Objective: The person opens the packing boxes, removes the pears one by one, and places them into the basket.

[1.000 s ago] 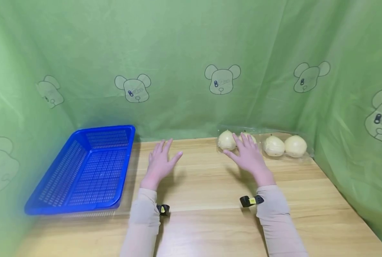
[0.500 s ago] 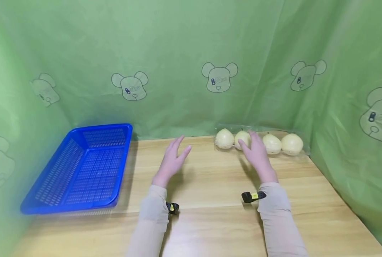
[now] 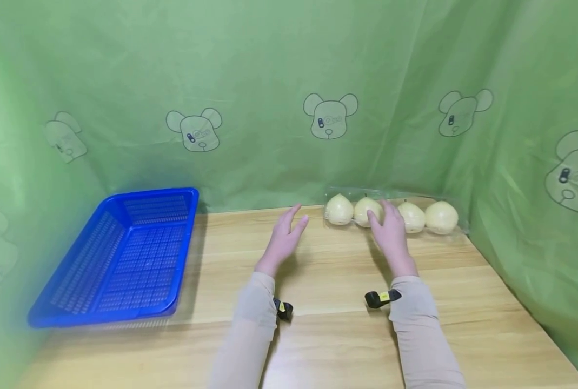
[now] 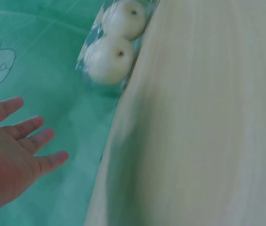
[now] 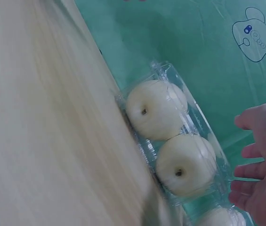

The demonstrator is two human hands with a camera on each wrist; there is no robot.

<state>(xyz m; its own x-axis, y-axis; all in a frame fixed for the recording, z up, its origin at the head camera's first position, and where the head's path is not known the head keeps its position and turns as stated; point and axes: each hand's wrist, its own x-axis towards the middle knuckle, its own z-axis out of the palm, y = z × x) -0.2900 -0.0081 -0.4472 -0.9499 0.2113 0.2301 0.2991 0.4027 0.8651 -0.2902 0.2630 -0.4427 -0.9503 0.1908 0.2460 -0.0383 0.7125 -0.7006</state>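
Note:
Pale yellow pears [image 3: 339,210] stand in a row in clear plastic packaging [image 5: 196,113] at the back right of the table. My right hand [image 3: 390,235] is over the middle of the row, fingers spread, and overlaps the inner pears in the head view. In the right wrist view this hand [image 5: 264,165] shows beside the packaging, with a gap between thumb and fingers. My left hand [image 3: 284,237] is held above the table, left of the pears, with nothing in it. Its fingers [image 4: 29,141] are apart in the left wrist view, with two packed pears [image 4: 109,59] beyond.
A blue plastic basket [image 3: 186,254] with slotted sides stands at the left. Green curtain [image 3: 264,108] with printed bear heads encloses the wooden table [image 3: 327,346] at the back and both sides. Each wrist wears a black camera strap [image 3: 382,298].
My left hand has moved right, toward the pears. My right hand has shifted slightly right, uncovering the second pear more, and turned a little on its side. The pears stay put.

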